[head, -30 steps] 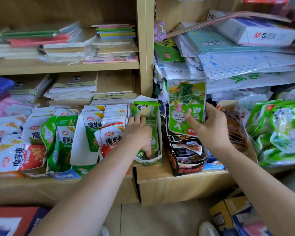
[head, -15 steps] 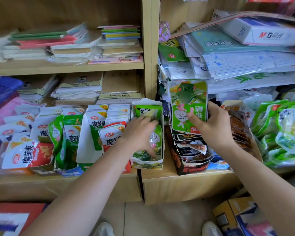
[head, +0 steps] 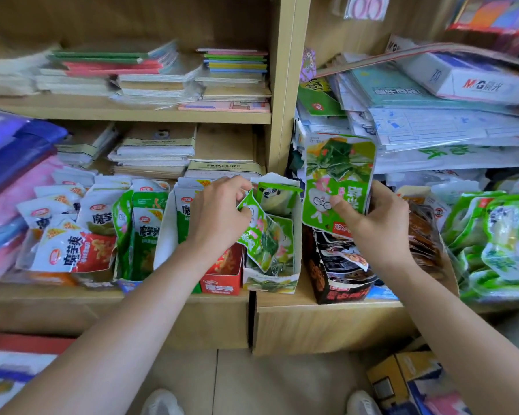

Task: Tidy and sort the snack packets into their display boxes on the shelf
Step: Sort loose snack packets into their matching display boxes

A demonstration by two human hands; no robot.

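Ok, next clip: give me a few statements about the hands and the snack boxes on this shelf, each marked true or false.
1. The right hand holds a tall green packet upright. True.
2. The left hand is empty. False: it pinches a tilted green packet at the top of the green-and-white display box.
3. That box stands between a red display box and a black display box. True.
4. The notebooks on the upper left shelf stand on edge. False: they lie flat in stacks.
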